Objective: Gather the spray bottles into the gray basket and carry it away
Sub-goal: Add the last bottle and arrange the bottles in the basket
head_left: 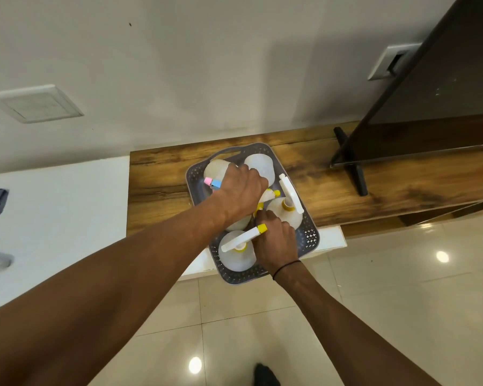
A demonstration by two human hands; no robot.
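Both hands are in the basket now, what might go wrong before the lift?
1. The gray basket overhangs the front edge of the wooden shelf; pressing on its near side could tip it to the floor.
2. The bottles are packed tight, and the pink-nozzled bottle leans, so it may topple or catch a neighbour's trigger.
3. The left hand and right hand are on the bottles, not on the basket's rim, so a lift from here could raise only bottles.
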